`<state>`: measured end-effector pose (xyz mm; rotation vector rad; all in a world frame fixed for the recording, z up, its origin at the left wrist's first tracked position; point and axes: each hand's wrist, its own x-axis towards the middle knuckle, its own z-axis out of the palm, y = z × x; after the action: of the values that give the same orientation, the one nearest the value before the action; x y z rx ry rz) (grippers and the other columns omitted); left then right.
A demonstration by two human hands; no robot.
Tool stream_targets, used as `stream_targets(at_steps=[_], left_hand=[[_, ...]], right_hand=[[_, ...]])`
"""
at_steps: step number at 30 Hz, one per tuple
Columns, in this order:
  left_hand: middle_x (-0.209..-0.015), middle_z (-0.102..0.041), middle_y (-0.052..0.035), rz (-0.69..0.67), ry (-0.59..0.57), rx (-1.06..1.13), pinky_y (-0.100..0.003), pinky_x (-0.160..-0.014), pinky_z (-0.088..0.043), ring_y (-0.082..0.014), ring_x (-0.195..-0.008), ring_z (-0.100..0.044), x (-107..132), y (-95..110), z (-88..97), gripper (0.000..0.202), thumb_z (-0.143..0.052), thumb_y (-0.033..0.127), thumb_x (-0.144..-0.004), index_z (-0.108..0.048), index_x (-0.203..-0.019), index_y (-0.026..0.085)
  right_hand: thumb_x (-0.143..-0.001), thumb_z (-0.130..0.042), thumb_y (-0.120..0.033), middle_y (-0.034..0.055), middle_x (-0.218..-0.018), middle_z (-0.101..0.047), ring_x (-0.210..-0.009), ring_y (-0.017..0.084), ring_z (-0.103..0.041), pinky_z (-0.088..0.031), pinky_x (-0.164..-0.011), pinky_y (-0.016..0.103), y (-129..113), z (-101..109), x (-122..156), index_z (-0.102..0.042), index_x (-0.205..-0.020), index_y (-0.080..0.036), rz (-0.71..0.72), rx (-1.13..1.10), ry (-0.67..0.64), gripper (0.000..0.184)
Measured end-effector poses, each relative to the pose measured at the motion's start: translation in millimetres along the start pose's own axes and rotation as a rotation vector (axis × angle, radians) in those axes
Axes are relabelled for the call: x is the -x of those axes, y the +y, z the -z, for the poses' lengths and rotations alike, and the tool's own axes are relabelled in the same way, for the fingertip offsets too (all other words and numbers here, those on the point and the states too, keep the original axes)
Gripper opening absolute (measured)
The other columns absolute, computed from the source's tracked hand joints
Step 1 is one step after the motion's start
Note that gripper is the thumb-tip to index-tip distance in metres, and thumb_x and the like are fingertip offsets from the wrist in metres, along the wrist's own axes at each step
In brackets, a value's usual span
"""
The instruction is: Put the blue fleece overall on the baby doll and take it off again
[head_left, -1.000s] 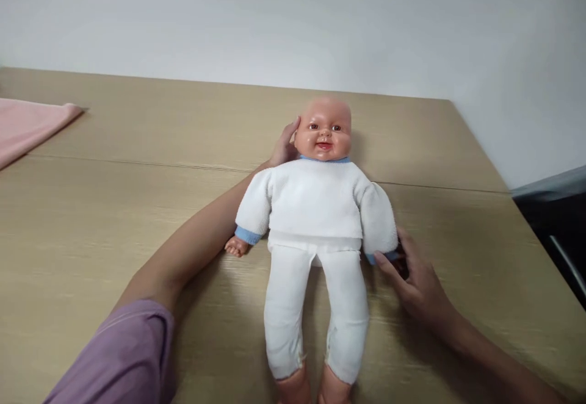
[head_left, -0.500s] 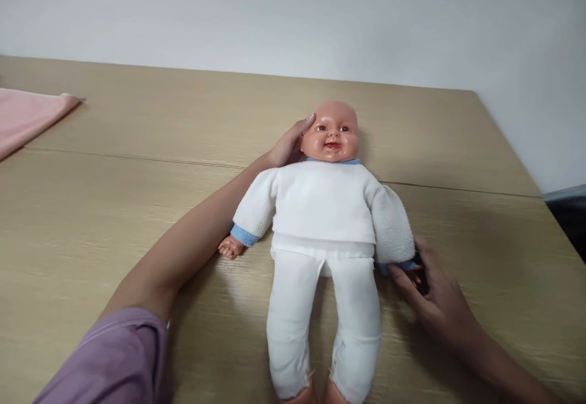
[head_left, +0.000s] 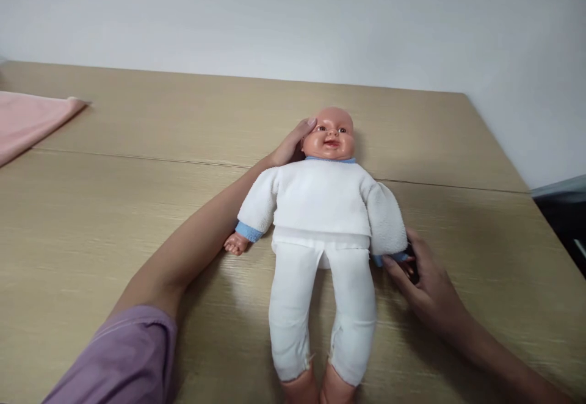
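A baby doll [head_left: 323,209] in a white fleece top and white trousers lies face up on the wooden table [head_left: 91,196]. My left hand [head_left: 289,145] cups the left side of the doll's head, with the thumb resting by its temple and the fingers behind the head. My right hand [head_left: 423,285] is closed on the blue cuff of the doll's sleeve [head_left: 388,221] at the right, where it pinches the doll's small hand. My left arm wears a purple sleeve.
A pink cloth [head_left: 27,123] lies at the table's far left. A white wall runs behind the table. Past the table's right edge stands something dark [head_left: 565,221].
The view shifted slightly. Both hands keep their hold on the doll, and the doll lies in nearly the same place.
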<state>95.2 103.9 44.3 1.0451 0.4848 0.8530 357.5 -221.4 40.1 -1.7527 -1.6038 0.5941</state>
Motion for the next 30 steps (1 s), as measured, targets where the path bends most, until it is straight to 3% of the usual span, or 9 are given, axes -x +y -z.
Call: stream_targets(at_steps=[8, 14, 20, 25, 30], left_hand=[[-0.147, -0.092, -0.016, 0.005, -0.077, -0.014, -0.068, -0.152, -0.049, -0.0481, -0.166, -0.074, 0.0, 0.0, 0.0, 0.059, -0.08, 0.074, -0.116, -0.086, -0.141, 0.021], [-0.143, -0.093, -0.0161, -0.002, -0.07, -0.133, -0.072, -0.149, -0.053, -0.0491, -0.164, -0.076, 3.5, 5.2, -5.9, 0.07, -0.076, 0.086, -0.114, -0.085, -0.144, 0.023], [-0.144, -0.093, -0.017, -0.024, -0.059, -0.16, -0.07, -0.151, -0.051, -0.0487, -0.165, -0.075, -0.9, 5.2, -5.4, 0.077, -0.074, 0.091, -0.112, -0.084, -0.147, 0.024], [-0.138, -0.094, -0.016, -0.005, -0.092, -0.173, -0.068, -0.149, -0.054, -0.0484, -0.16, -0.078, -1.9, 5.0, -2.7, 0.073, -0.077, 0.092, -0.109, -0.087, -0.137, 0.026], [-0.137, -0.092, -0.0184, 0.049, -0.107, -0.287, -0.062, -0.142, -0.059, -0.046, -0.154, -0.08, 1.2, 19.9, 3.4, 0.067, -0.079, 0.088, -0.109, -0.085, -0.127, 0.024]], right_hand=[[-0.114, -0.074, -0.068, 0.01, -0.115, -0.084, -0.083, 0.028, -0.076, -0.07, -0.084, 0.045, -4.4, 2.3, -2.0, -0.072, -0.157, -0.025, -0.038, 0.043, -0.034, 0.061], [-0.114, -0.073, -0.068, 0.0103, -0.116, -0.083, -0.085, 0.028, -0.075, -0.069, -0.084, 0.043, -0.4, 0.1, -1.7, -0.073, -0.156, -0.025, -0.027, 0.036, -0.017, 0.06], [-0.113, -0.074, -0.066, 0.0083, -0.109, -0.081, -0.083, 0.028, -0.073, -0.068, -0.086, 0.043, -1.7, -1.5, -3.2, -0.074, -0.154, -0.024, -0.025, 0.037, -0.005, 0.059], [-0.114, -0.073, -0.065, 0.0093, -0.114, -0.081, -0.086, 0.027, -0.074, -0.067, -0.088, 0.043, 1.1, -3.7, -5.8, -0.07, -0.158, -0.022, -0.018, 0.024, -0.015, 0.062], [-0.114, -0.073, -0.058, 0.0123, -0.125, -0.079, -0.099, 0.028, -0.076, -0.068, -0.096, 0.043, 6.7, -10.8, -11.0, -0.07, -0.154, -0.021, 0.071, 0.004, 0.049, 0.056]])
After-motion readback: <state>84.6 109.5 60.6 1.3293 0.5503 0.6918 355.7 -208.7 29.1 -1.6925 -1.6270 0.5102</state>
